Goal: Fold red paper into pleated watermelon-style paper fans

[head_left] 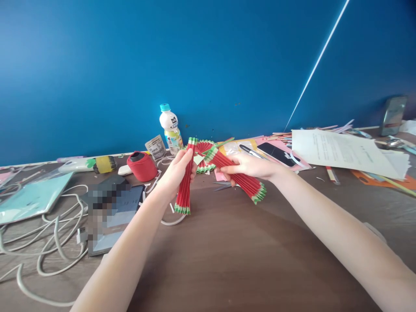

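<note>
Left hand [178, 169] pinches a red pleated paper strip with green ends [183, 193], in front of the drink bottle [169, 123]; right hand [243, 166] pinches a second pleated strip [249, 184], farther right of the bottle. Judged light, springy across the folds, easily creased; best gripped mid-length, all pleats together, sparing the ends.

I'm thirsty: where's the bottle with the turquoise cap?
In the head view, the bottle stands left of centre, beyond the left hand and near the blue wall.
</note>
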### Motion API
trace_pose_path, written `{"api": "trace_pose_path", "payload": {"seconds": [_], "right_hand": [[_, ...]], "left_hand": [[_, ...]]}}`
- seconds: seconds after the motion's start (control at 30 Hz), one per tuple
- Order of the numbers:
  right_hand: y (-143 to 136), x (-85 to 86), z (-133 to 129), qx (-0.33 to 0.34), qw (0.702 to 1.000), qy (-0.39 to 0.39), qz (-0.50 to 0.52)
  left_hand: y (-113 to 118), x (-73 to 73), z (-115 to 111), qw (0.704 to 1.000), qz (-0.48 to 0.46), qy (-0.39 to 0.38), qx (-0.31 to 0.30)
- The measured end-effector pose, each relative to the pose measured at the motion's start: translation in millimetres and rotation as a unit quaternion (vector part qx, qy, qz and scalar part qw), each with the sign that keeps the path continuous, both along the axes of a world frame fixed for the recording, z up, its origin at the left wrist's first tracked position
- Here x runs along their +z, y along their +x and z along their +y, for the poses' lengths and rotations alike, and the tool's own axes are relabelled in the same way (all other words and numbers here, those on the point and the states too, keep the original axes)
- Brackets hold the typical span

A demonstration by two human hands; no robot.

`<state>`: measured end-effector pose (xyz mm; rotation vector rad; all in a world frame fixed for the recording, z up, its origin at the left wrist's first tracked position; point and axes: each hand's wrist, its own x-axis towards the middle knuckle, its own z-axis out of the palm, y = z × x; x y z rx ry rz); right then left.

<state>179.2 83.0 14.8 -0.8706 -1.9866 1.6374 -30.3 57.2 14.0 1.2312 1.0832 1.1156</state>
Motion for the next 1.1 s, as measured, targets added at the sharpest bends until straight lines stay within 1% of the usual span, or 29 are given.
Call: {"api": "trace_pose_path", "payload": {"seconds": [0.1, 0.13, 0.2, 0.27, 0.47, 0.57, 0.63, 0.7, 0.77, 0.83, 0.97, 1.1], "right_hand": [[-1.0, -4.2, 4.2, -0.057, 0.987, -0.082, 0.127], [-2.3, -5.8, 4.9, -0.067, 0.979, -0.104, 0.163], [-5.9, -8.6, 5.0, -0.064, 0.967, -0.13, 0.209], [-9.9, -10.6, 3.5, -0.049, 0.962, -0.142, 0.229], [-17.0, -16.2, 1.9, -0.015, 0.956, -0.162, 0.243], [-18.7, -20.4, 3.6, -0.018, 0.953, -0.176, 0.248], [-20.4, -22.2, 3.4, -0.041, 0.949, -0.176, 0.257], [-22.6, -22.4, 1.7, -0.059, 0.947, -0.165, 0.271], [-25.2, -21.4, -1.4, -0.061, 0.944, -0.152, 0.285], [-27.6, -19.6, -4.8, -0.059, 0.944, -0.139, 0.293], [-28.8, -16.8, -8.5, -0.07, 0.946, -0.109, 0.296], [-24.5, -15.3, -6.2, -0.103, 0.944, -0.096, 0.298]], "left_hand": [[2.0, -0.7, 0.4, 0.999, -0.042, -0.002, -0.007], [3.4, -0.9, -0.1, 0.999, -0.047, -0.001, -0.014], [6.8, -1.6, -1.9, 0.998, -0.052, -0.001, -0.022], [10.4, -2.5, -3.9, 0.998, -0.056, -0.004, -0.022], [15.4, -5.8, -4.5, 0.998, -0.068, -0.005, -0.013], [16.2, -6.1, -4.2, 0.998, -0.062, -0.025, -0.019], [16.6, -5.8, -4.4, 0.997, -0.061, -0.026, -0.024], [16.6, -5.9, -4.7, 0.998, -0.059, -0.007, -0.038], [16.3, -6.4, -4.9, 0.997, -0.056, 0.014, -0.059], [15.7, -7.0, -4.9, 0.996, -0.052, 0.019, -0.072], [14.1, -7.2, -3.8, 0.995, -0.06, 0.019, -0.075], [12.9, -5.4, -3.8, 0.993, -0.082, 0.022, -0.086]]}}
